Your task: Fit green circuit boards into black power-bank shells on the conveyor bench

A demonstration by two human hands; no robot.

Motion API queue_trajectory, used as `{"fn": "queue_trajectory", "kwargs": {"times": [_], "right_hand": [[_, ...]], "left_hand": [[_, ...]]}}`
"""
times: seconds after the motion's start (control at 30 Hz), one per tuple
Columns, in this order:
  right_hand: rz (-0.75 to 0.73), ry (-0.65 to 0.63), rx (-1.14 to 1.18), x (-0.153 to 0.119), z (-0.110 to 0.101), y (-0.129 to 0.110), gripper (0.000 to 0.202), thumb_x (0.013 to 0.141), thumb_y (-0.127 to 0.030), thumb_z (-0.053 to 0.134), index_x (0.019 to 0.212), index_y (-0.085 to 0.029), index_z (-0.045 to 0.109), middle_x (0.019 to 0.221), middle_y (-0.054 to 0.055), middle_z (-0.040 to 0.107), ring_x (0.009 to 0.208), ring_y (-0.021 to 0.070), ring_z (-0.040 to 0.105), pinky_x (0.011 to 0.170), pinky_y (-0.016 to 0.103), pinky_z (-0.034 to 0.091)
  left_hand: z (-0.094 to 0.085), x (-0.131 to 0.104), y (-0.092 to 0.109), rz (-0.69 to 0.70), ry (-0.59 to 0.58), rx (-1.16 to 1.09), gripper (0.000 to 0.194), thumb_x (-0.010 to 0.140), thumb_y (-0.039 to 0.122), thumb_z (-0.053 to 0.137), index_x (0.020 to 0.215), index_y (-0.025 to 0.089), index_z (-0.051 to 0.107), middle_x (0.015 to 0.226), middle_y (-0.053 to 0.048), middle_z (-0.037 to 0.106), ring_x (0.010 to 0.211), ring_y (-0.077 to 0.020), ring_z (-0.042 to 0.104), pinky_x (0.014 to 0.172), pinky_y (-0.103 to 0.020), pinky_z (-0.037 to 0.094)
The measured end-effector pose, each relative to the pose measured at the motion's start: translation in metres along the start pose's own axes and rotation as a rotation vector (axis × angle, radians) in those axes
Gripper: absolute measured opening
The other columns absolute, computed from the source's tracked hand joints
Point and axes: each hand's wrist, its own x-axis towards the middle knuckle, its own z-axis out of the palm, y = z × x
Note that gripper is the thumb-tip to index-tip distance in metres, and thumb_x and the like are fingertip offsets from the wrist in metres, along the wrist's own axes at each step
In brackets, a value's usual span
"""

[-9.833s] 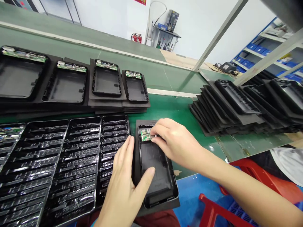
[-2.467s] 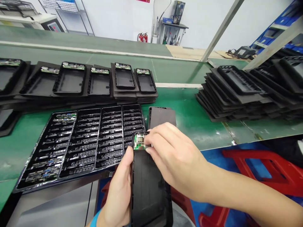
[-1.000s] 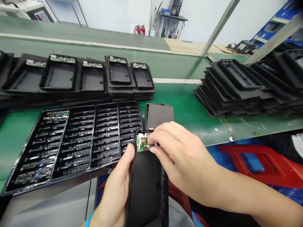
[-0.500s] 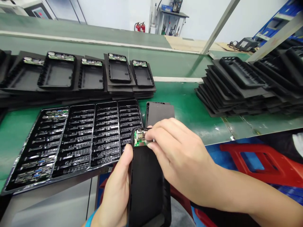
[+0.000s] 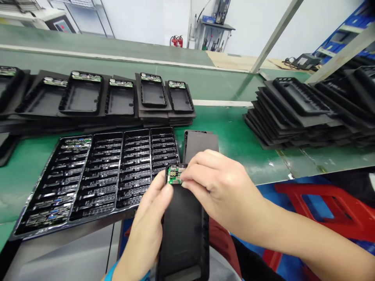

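A black plastic case (image 5: 184,230) is gripped along its left side by my left hand (image 5: 149,222), the thumb near its top corner. At the case's top end lies a green circuit board (image 5: 175,174) with a small digit display. My right hand (image 5: 222,187) pinches at the board's right part; its fingertips cover that part, and what they hold, if anything, is hidden. Just behind the case, a dark flat sheet (image 5: 200,144) rests on another black case on the green bench.
A black compartment tray (image 5: 117,171) with some circuit boards stands at the left. Behind it are stacked cases with boards (image 5: 120,97). More stacked cases and sheets (image 5: 293,109) are at the right, above a red stool (image 5: 345,207).
My left hand's thumb and fingers have shifted around the case's top left corner. The right hand stays at the board. The view has shifted slightly, moving the bench items right and down.
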Motion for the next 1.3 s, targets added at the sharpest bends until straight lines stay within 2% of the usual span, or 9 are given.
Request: {"fn": "queue_trajectory", "kwargs": {"times": [0.13,0.33,0.53,0.6,0.67,0.77,0.9,1.1,1.3], "right_hand": [[-0.032,-0.011,-0.022,-0.001,0.002,0.0,0.014,0.085,-0.006,0.051,0.079,-0.014,0.06,0.078,0.003,0.057,0.074,0.0154,0.048,0.066,0.028,0.042],[-0.08,0.032,-0.06,-0.005,0.006,-0.002,0.016,0.087,-0.01,0.048,0.081,-0.014,0.062,0.079,0.005,0.058,0.075,0.0157,0.049,0.067,0.028,0.044],[-0.107,0.238,-0.017,-0.006,0.01,-0.001,0.016,0.085,-0.009,0.05,0.078,-0.015,0.064,0.079,0.005,0.057,0.076,0.0148,0.05,0.068,0.027,0.045],[-0.039,0.402,0.06,-0.01,0.016,0.001,0.009,0.08,-0.012,0.06,0.087,-0.015,0.062,0.087,0.005,0.056,0.083,0.0157,0.051,0.073,0.029,0.045],[0.131,0.537,0.238,-0.016,0.025,0.002,0.026,0.074,-0.015,0.067,0.098,-0.017,0.057,0.091,0.004,0.055,0.084,0.0151,0.052,0.073,0.028,0.046],[0.442,0.489,0.709,-0.025,0.039,-0.001,0.031,0.076,-0.019,0.065,0.105,-0.021,0.053,0.09,0.001,0.058,0.077,0.0128,0.054,0.067,0.026,0.047],[0.7,0.449,1.234,-0.025,0.05,-0.008,0.016,0.076,-0.027,0.065,0.089,-0.019,0.06,0.076,-0.001,0.061,0.072,0.0129,0.057,0.067,0.026,0.048],[0.749,0.617,1.49,-0.021,0.059,-0.015,0.012,0.073,-0.026,0.069,0.083,-0.02,0.064,0.073,-0.002,0.062,0.07,0.0118,0.056,0.07,0.025,0.046],[0.741,0.631,1.457,-0.02,0.062,-0.019,0.01,0.077,-0.026,0.065,0.082,-0.018,0.06,0.073,-0.002,0.057,0.069,0.0112,0.052,0.069,0.025,0.043]], "left_hand": [[0.005,0.003,0.012,0.015,-0.056,0.13,0.046,0.073,0.037,0.065,0.116,0.023,0.058,0.123,-0.005,0.061,0.119,-0.028,0.05,0.098,-0.038,0.043],[0.003,0.003,0.015,0.132,0.027,0.354,0.033,0.072,0.03,0.064,0.104,0.022,0.064,0.12,-0.005,0.062,0.121,-0.0301,0.047,0.098,-0.038,0.041],[0.004,0.002,0.017,0.133,0.032,0.309,0.032,0.072,0.032,0.065,0.102,0.022,0.064,0.118,-0.005,0.064,0.12,-0.0288,0.048,0.096,-0.035,0.041],[0.005,0.002,0.018,0.131,0.021,0.293,0.034,0.074,0.034,0.063,0.105,0.022,0.063,0.116,-0.005,0.064,0.118,-0.0276,0.05,0.098,-0.035,0.039],[0.006,0.003,0.018,0.108,0.021,0.281,0.038,0.075,0.037,0.062,0.109,0.021,0.061,0.115,-0.005,0.065,0.116,-0.0272,0.051,0.098,-0.035,0.039],[0.006,0.005,0.015,0.079,-0.004,0.254,0.042,0.076,0.042,0.06,0.112,0.022,0.06,0.111,-0.005,0.066,0.112,-0.027,0.054,0.097,-0.035,0.04],[0.006,0.008,0.012,0.128,-0.015,0.211,0.043,0.075,0.049,0.057,0.107,0.02,0.062,0.094,-0.005,0.071,0.099,-0.0281,0.06,0.089,-0.036,0.046],[0.007,0.006,0.012,0.171,-0.008,0.268,0.047,0.075,0.054,0.053,0.108,0.022,0.062,0.089,-0.005,0.071,0.096,-0.0288,0.06,0.086,-0.036,0.047],[0.006,0.003,0.01,0.175,-0.028,0.384,0.038,0.08,0.049,0.052,0.11,0.027,0.059,0.102,-0.003,0.068,0.103,-0.0267,0.057,0.084,-0.031,0.046]]}}
